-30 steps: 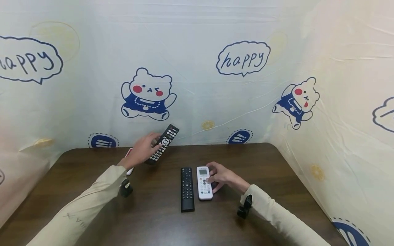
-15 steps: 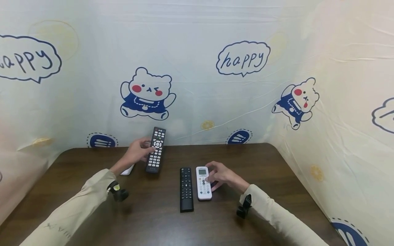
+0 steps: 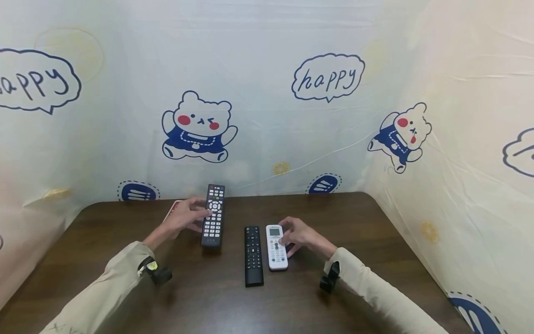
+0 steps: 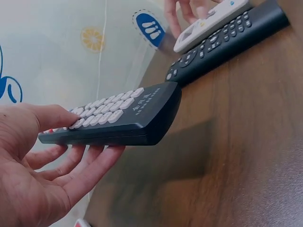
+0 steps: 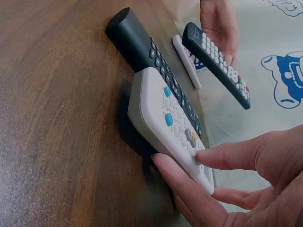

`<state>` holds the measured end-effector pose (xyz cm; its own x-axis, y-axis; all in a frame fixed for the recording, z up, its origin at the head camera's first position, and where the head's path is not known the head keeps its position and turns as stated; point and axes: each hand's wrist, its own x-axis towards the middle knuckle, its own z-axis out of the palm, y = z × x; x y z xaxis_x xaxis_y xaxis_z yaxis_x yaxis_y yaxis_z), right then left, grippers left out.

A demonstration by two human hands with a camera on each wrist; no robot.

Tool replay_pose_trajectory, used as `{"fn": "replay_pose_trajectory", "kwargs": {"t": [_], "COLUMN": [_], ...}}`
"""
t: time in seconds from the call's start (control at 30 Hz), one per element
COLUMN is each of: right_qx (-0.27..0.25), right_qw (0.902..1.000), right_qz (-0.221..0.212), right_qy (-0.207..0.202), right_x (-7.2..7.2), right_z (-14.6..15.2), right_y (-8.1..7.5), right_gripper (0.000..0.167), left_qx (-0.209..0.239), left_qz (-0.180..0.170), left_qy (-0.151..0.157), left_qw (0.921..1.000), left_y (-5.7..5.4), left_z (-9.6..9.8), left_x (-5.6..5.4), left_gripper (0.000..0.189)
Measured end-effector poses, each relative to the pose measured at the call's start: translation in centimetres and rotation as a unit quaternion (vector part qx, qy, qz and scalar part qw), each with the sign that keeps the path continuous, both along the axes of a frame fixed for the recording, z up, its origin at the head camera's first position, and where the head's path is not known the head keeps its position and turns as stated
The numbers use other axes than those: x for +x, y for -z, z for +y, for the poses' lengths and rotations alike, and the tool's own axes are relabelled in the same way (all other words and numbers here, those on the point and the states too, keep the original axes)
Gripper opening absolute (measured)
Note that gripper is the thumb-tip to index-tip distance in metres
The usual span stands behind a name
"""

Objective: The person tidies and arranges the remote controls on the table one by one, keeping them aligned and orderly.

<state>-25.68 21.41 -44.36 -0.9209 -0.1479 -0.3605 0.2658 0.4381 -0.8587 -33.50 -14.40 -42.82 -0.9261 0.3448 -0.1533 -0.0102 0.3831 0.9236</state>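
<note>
My left hand grips a black remote control with white buttons, thumb on its button face and fingers beneath. In the left wrist view this remote is raised off the table, its shadow below it. My right hand holds a white remote control with a small screen by its right side; the thumb lies on the buttons. Between the two held remotes, a second black remote control lies on the table, just left of the white one. Behind my left hand, a white and red object is mostly hidden.
The dark brown wooden table has rounded far corners. A pale cloth with printed bears hangs behind it and along the right side. A black wrist camera sits on the left sleeve, another on the right.
My left hand has swung the black remote control from a slant to nearly upright in view, and brought it lower and nearer. The right hand and white remote control stay in place.
</note>
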Motion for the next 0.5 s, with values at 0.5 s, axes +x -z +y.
{"fn": "replay_pose_trajectory", "kwargs": {"t": [0.5], "right_qx": [0.023], "right_qw": [0.9996], "right_qz": [0.012], "right_qy": [-0.008], "right_x": [0.3], "right_z": [-0.3], "right_y": [0.0], "right_gripper": [0.062], "left_qx": [0.013], "left_qz": [-0.051], "left_qy": [-0.005], "left_qw": [0.9986], "left_y": [1.2], "left_z": [0.9], "left_x": [2.1], "left_gripper": [0.075]}}
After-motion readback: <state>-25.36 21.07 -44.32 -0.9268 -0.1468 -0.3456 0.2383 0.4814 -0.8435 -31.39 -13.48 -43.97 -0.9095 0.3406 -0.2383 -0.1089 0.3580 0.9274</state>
